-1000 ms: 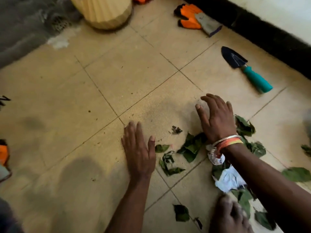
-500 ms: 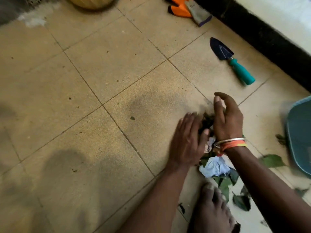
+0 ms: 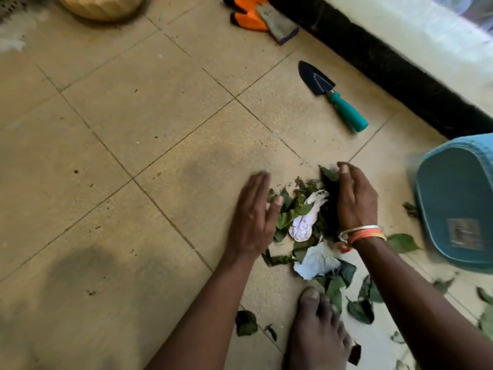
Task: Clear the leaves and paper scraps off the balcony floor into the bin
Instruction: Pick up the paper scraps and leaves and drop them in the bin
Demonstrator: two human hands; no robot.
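Observation:
A heap of green leaves [image 3: 289, 212] with white paper scraps [image 3: 306, 222] lies on the tan tile floor between my hands. My left hand [image 3: 253, 220] stands flat on its edge at the heap's left side, fingers straight. On the right side my right hand [image 3: 356, 196] cups the heap, fingers bent over the leaves. A crumpled pale paper [image 3: 316, 261] lies just below the heap. The teal bin [image 3: 458, 204] stands at the right edge, a short way from my right hand. More loose leaves [image 3: 360, 308] are scattered near my bare foot [image 3: 317, 329].
A garden trowel [image 3: 333, 96] with a teal handle lies beyond the heap. Orange and grey gloves [image 3: 261, 17] lie near the black wall base [image 3: 386, 62]. A cream ribbed pot [image 3: 104, 6] stands at the top left. Single leaves [image 3: 402, 243] lie beside the bin.
My hands swept together from wide apart, gathering the scattered leaves and paper into one heap. Now they have parted slightly. The view shifted right and the bin came into sight.

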